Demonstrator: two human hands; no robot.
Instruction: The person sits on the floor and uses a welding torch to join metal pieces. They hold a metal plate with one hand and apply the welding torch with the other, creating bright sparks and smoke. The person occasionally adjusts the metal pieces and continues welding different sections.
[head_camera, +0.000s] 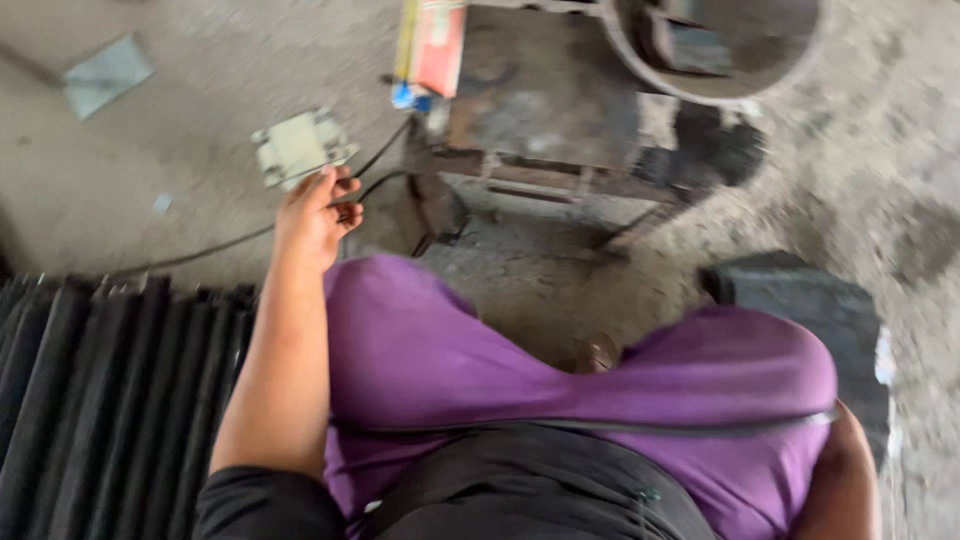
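I am seated, with my knees in purple cloth (420, 340) below me. My left hand (315, 215) reaches forward over the left knee to a pale square box (300, 148) lying on the dusty floor. The thumb is at the box's near edge and the fingers are curled, close to a black cable (385, 180) that runs past it. Blur hides whether the fingers grip anything. Of my right arm only the forearm (845, 480) shows at the lower right, and its hand is out of view.
A rusty metal stand (540, 100) sits ahead with a round drum (790, 60) on its right and a red and yellow pack (432, 45) on its left. Dark ribbed metal strips (100, 400) lie at the left. A dark block (810, 300) stands at the right.
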